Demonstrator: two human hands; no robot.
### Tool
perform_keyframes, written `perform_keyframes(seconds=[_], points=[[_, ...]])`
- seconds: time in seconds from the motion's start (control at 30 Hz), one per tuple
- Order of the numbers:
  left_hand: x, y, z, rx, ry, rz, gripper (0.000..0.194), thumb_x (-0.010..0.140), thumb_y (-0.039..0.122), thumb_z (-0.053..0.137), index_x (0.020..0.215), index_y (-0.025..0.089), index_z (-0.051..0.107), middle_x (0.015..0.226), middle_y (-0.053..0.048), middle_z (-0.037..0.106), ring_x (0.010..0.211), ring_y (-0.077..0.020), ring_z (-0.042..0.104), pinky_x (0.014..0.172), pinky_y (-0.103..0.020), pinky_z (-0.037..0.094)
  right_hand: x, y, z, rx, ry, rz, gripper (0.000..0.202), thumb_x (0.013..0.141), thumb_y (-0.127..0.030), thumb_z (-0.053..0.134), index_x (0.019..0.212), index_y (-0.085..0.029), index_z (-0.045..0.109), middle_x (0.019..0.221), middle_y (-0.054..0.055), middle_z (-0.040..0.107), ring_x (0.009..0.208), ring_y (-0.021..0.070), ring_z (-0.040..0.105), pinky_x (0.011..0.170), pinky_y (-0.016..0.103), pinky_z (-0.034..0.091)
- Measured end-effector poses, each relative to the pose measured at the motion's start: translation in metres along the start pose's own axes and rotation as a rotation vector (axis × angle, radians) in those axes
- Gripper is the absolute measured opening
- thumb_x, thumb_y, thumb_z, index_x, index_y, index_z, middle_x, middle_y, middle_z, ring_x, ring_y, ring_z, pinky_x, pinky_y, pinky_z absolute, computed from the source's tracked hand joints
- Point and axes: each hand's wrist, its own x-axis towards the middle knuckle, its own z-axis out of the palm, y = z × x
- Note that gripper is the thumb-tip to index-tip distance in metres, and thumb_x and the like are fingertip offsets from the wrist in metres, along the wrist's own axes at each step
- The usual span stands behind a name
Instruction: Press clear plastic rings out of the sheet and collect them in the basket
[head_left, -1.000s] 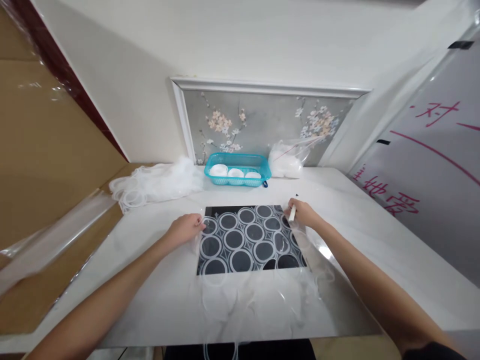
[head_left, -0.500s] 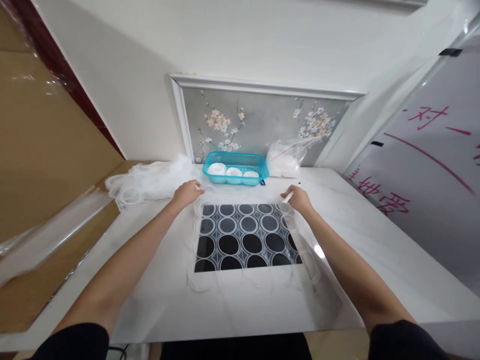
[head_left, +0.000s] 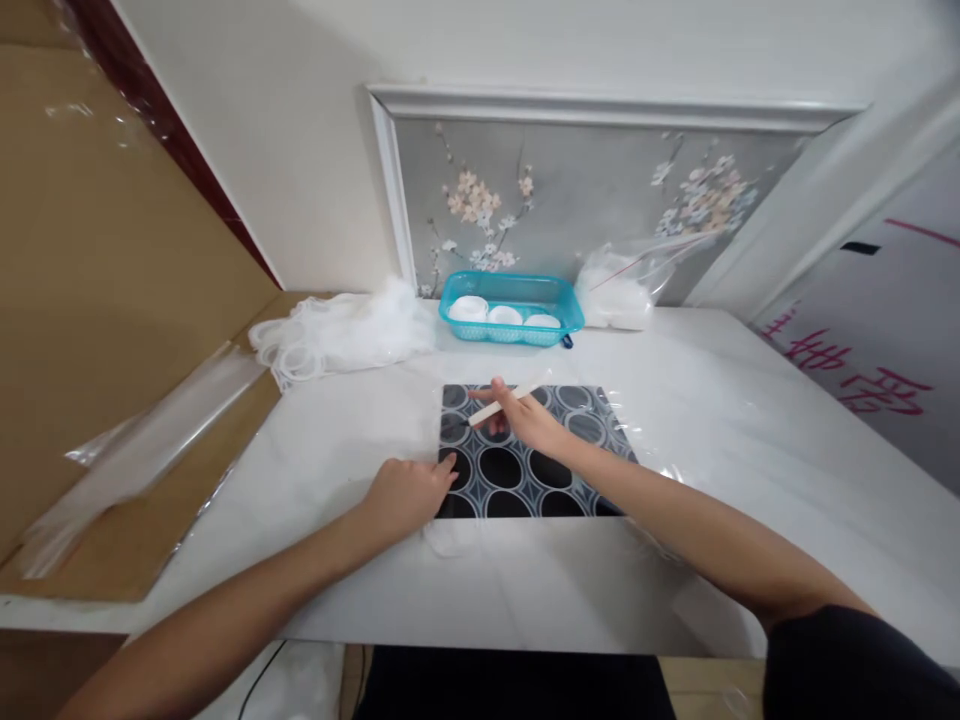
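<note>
A black sheet (head_left: 500, 467) printed with rows of pale-ringed circles lies on the white table, with a clear film showing around its edges. My left hand (head_left: 409, 490) rests at the sheet's left edge, one finger and the thumb stretched onto it, the other fingers partly bent. Over the sheet's upper left part, my right hand (head_left: 525, 415) is closed on a slim white pen-like tool (head_left: 495, 408). The tool slants down to the left, and a thin dark tip shows at its lower end, close to the sheet.
Behind the sheet stands a turquoise plastic basket (head_left: 512, 333) with white round pieces inside. Right of it is a clear zip bag (head_left: 619, 295) with white contents. A pile of white film rings (head_left: 330, 335) lies at left, beside cardboard (head_left: 157, 530). A framed floral panel (head_left: 585, 200) is behind.
My left hand has moved from the sheet's far left corner nearer to me, at its left edge. My right hand has crossed leftward over the sheet with the white tool. The view has shifted.
</note>
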Motion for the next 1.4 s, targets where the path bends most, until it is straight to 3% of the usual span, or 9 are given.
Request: perform_keyframes(seconds=[0.13, 0.27, 0.4, 0.53, 0.7, 0.8, 0.93, 1.17, 1.4], points=[[-0.005, 0.000, 0.013, 0.022, 0.013, 0.067, 0.046, 0.104, 0.032, 0.031, 0.143, 0.016, 0.049, 0.091, -0.014, 0.073, 0.079, -0.0310, 0.071, 0.060, -0.038, 0.049, 0.011, 0.012, 0.030, 0.207, -0.008, 0.169, 0.058, 0.088, -0.066, 0.051, 0.096, -0.012, 0.072, 0.077, 0.012, 0.070, 0.062, 0.0164, 0.062, 0.059, 0.030, 0.050], [-0.004, -0.004, 0.016, -0.026, 0.039, 0.078, 0.046, 0.104, 0.036, 0.033, 0.143, 0.018, 0.048, 0.091, -0.011, 0.074, 0.078, -0.0301, 0.072, 0.060, -0.039, 0.051, 0.012, 0.022, 0.029, 0.169, 0.046, 0.104, 0.036, 0.069, -0.047, 0.078, 0.084, -0.015, 0.073, 0.072, 0.006, 0.070, 0.061, 0.0126, 0.060, 0.057, 0.025, 0.049], [-0.003, -0.009, 0.009, -0.106, 0.030, 0.029, 0.045, 0.102, 0.043, 0.037, 0.139, 0.024, 0.053, 0.096, -0.007, 0.074, 0.082, -0.0302, 0.072, 0.065, -0.041, 0.053, 0.005, 0.024, 0.027, 0.132, 0.047, 0.054, 0.034, 0.075, -0.048, 0.072, 0.071, -0.015, 0.066, 0.058, 0.002, 0.064, 0.049, 0.0098, 0.055, 0.048, 0.024, 0.044], [0.002, -0.011, 0.005, -0.084, 0.015, -0.049, 0.046, 0.102, 0.045, 0.036, 0.140, 0.026, 0.052, 0.096, -0.007, 0.074, 0.083, -0.0320, 0.071, 0.067, -0.043, 0.053, 0.001, 0.023, 0.029, 0.169, 0.029, 0.062, 0.037, 0.078, -0.051, 0.069, 0.087, -0.016, 0.064, 0.060, 0.002, 0.065, 0.045, 0.0107, 0.055, 0.042, 0.023, 0.040], [0.003, -0.009, 0.008, -0.092, -0.005, -0.040, 0.047, 0.102, 0.044, 0.035, 0.142, 0.025, 0.050, 0.096, -0.009, 0.074, 0.083, -0.0319, 0.071, 0.067, -0.042, 0.052, 0.000, 0.018, 0.027, 0.138, 0.053, 0.031, 0.038, 0.080, -0.054, 0.067, 0.073, -0.017, 0.068, 0.065, 0.004, 0.065, 0.055, 0.0104, 0.055, 0.051, 0.025, 0.045], [0.002, -0.008, 0.010, -0.100, 0.003, -0.034, 0.047, 0.102, 0.043, 0.035, 0.142, 0.025, 0.050, 0.095, -0.009, 0.074, 0.083, -0.0310, 0.071, 0.066, -0.040, 0.051, -0.001, 0.017, 0.024, 0.175, 0.043, 0.065, 0.041, 0.084, -0.054, 0.061, 0.093, -0.016, 0.073, 0.067, 0.004, 0.066, 0.057, 0.0115, 0.055, 0.053, 0.026, 0.045], [0.002, -0.007, 0.010, -0.105, 0.007, -0.051, 0.046, 0.101, 0.044, 0.036, 0.142, 0.025, 0.050, 0.093, -0.009, 0.074, 0.080, -0.0298, 0.071, 0.065, -0.037, 0.049, -0.003, 0.020, 0.020, 0.151, 0.037, 0.124, 0.045, 0.077, -0.043, 0.073, 0.110, -0.013, 0.071, 0.076, 0.006, 0.072, 0.062, 0.0129, 0.061, 0.058, 0.027, 0.049], [0.002, -0.007, 0.007, -0.083, 0.004, -0.054, 0.046, 0.101, 0.045, 0.036, 0.139, 0.025, 0.054, 0.091, -0.010, 0.074, 0.079, -0.0310, 0.070, 0.062, -0.036, 0.047, -0.003, 0.016, 0.014, 0.057, -0.169, 0.081, 0.037, 0.080, -0.043, 0.070, 0.102, -0.014, 0.074, 0.080, 0.007, 0.075, 0.058, 0.0109, 0.058, 0.058, 0.028, 0.052], [0.002, -0.010, 0.008, -0.055, 0.010, -0.016, 0.047, 0.101, 0.046, 0.037, 0.139, 0.024, 0.053, 0.085, -0.010, 0.073, 0.076, -0.0305, 0.070, 0.060, -0.036, 0.046, -0.001, 0.017, 0.015, 0.026, -0.191, 0.109, 0.023, 0.083, -0.039, 0.067, 0.085, -0.017, 0.074, 0.076, 0.007, 0.073, 0.056, 0.0105, 0.055, 0.053, 0.027, 0.048]])
